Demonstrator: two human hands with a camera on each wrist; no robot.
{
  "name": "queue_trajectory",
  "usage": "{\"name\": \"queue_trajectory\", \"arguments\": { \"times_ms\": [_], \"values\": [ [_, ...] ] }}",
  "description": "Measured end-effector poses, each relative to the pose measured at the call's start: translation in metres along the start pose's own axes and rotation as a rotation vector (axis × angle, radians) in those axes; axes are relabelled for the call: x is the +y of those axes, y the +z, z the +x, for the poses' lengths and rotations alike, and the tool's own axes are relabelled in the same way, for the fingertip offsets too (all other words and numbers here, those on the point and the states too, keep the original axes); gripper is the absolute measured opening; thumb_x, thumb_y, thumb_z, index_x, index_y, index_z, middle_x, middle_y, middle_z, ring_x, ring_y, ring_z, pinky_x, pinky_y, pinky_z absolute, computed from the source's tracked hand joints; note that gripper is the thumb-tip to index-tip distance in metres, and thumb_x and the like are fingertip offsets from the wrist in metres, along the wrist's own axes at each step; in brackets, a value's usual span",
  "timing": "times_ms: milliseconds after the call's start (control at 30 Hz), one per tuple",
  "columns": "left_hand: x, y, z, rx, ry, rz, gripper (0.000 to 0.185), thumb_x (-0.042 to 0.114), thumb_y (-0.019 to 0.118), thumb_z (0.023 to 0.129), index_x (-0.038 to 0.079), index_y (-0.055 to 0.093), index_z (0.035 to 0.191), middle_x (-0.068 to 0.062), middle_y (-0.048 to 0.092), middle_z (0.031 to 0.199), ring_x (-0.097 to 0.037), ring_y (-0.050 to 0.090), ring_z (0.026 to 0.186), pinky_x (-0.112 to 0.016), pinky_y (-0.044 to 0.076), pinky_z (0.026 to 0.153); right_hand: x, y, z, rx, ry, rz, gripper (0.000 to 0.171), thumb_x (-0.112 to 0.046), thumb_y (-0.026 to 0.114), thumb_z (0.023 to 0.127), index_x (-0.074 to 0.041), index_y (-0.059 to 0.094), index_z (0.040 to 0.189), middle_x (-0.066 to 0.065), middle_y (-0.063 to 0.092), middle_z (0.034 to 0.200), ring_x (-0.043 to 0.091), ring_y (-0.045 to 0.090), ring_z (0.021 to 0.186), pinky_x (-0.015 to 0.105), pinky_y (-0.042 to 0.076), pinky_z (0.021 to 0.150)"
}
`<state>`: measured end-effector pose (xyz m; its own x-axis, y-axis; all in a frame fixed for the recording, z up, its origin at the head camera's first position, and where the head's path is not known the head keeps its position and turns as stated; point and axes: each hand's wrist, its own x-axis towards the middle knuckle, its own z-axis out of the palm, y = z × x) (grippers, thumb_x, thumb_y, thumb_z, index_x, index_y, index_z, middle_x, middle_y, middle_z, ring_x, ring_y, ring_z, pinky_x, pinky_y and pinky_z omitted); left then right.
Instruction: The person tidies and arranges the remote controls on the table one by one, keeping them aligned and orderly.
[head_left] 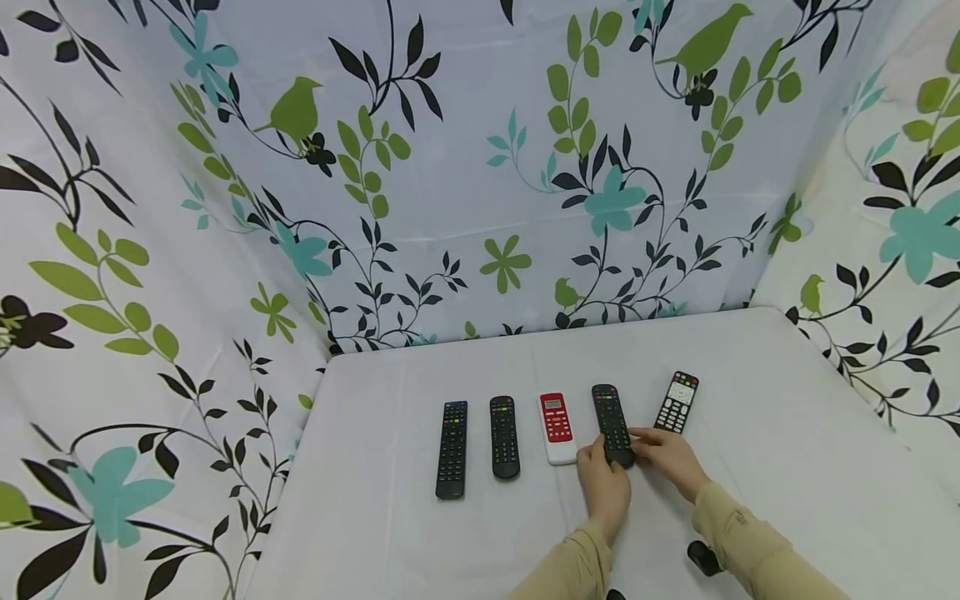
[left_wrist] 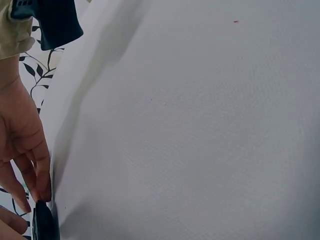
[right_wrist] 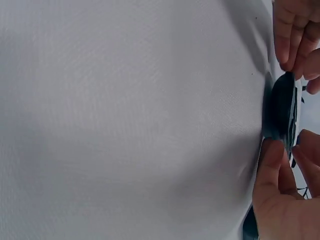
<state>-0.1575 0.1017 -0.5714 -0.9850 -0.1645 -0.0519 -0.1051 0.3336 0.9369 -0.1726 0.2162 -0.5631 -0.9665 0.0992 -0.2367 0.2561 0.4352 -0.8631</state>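
A black remote control (head_left: 611, 417), fourth from the left in a row, lies between my two hands in the head view. My left hand (head_left: 606, 492) holds its left edge near the lower end. From the other side, my right hand (head_left: 675, 458) pinches the right edge; in the right wrist view, thumb and fingers of the right hand (right_wrist: 280, 195) close on the dark remote (right_wrist: 284, 105). The remote (left_wrist: 44, 222) shows only in part in the left wrist view. Just left of it is a red and white remote (head_left: 558, 429); a white-keyed black remote (head_left: 677, 402) lies beyond my right hand.
Two more black remotes, a long one (head_left: 452, 450) and a rounder one (head_left: 505, 437), lie at the left of the row. The white-covered table (head_left: 367, 500) is enclosed by patterned cloth (head_left: 450, 208). A dark device (head_left: 703, 558) shows by the right sleeve.
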Motion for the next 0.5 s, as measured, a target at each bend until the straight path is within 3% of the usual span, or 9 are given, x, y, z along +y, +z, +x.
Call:
{"name": "queue_trajectory", "arguments": {
  "times_ms": [100, 233, 367, 500],
  "values": [
    [0.001, 0.0, -0.002, 0.038, 0.07, 0.015, 0.041, -0.004, 0.058, 0.08, 0.002, 0.058, 0.12, -0.006, 0.05, 0.105, -0.022, 0.05, 0.101, -0.038, 0.042, 0.09, -0.003, -0.004, -0.003, 0.009, 0.007, 0.003, 0.042, -0.016, 0.055, 0.089, 0.005, 0.053, 0.126, 0.025, 0.062, 0.117, 0.028, 0.063, 0.1, 0.037, 0.052, 0.084],
    [0.004, 0.002, -0.001, 0.049, 0.158, 0.008, 0.042, 0.002, 0.063, 0.079, 0.007, 0.06, 0.12, -0.005, 0.052, 0.107, -0.02, 0.05, 0.101, -0.034, 0.042, 0.087, -0.006, -0.01, -0.006, 0.035, 0.008, 0.018, 0.042, -0.018, 0.056, 0.09, 0.002, 0.053, 0.127, 0.023, 0.062, 0.118, 0.015, 0.063, 0.094, 0.029, 0.052, 0.079],
    [0.013, 0.006, 0.007, -0.024, 0.178, -0.055, 0.04, 0.008, 0.064, 0.079, 0.009, 0.06, 0.12, -0.003, 0.051, 0.109, -0.017, 0.049, 0.101, -0.029, 0.042, 0.085, -0.011, -0.02, -0.007, 0.072, 0.0, 0.04, 0.045, -0.025, 0.056, 0.091, 0.0, 0.053, 0.128, 0.021, 0.061, 0.121, -0.001, 0.058, 0.088, 0.024, 0.05, 0.076],
    [0.025, 0.01, 0.018, -0.093, 0.226, -0.099, 0.035, 0.009, 0.062, 0.082, 0.008, 0.061, 0.116, -0.004, 0.051, 0.107, -0.015, 0.049, 0.095, -0.022, 0.041, 0.079, -0.012, -0.034, -0.004, 0.13, 0.003, 0.086, 0.047, -0.029, 0.056, 0.092, -0.001, 0.053, 0.129, 0.008, 0.065, 0.112, -0.007, 0.054, 0.083, 0.025, 0.05, 0.078]
  ]
}}
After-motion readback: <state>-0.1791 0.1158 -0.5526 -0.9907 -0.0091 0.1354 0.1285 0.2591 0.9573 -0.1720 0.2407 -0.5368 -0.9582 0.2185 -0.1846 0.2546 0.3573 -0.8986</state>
